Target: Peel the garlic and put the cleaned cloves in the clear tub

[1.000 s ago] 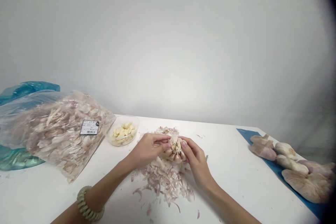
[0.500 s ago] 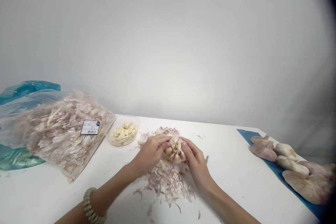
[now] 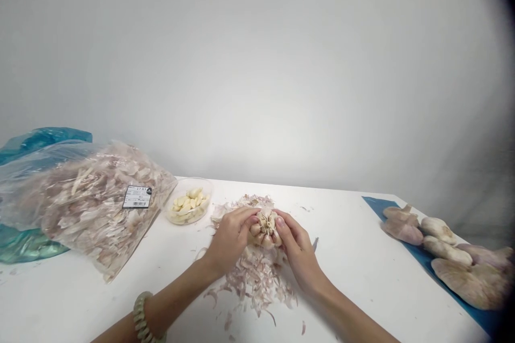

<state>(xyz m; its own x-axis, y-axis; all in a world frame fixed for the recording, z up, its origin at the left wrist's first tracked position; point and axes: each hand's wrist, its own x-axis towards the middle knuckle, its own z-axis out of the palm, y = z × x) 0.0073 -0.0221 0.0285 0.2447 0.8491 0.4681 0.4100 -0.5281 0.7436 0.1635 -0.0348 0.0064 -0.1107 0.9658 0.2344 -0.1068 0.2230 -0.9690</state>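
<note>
Between my two hands is a garlic bulb (image 3: 266,229), its cloves splayed outward around the centre. My left hand (image 3: 230,236) grips its left side, thumb on top and fingers curled behind. On the right side my right hand (image 3: 298,244) holds it the same way, thumb pressed near the top. Beneath and around the bulb spreads a heap of papery garlic skins (image 3: 257,278). Just beyond my right hand the tip of a thin grey object (image 3: 315,244) shows; the hand hides the rest.
Left of the heap stands a clear plastic bowl (image 3: 208,190) of peeled cloves. A large transparent bag (image 3: 100,209) full of skins lies farther left, over a teal plastic bag (image 3: 52,134). Several whole garlic bulbs (image 3: 448,252) rest on a blue sheet (image 3: 376,206) at the table's right edge.
My left hand and forearm have shifted slightly right and the wrist has turned. The bulb has tilted, showing more of its spread cloves. Both hands keep their hold.
</note>
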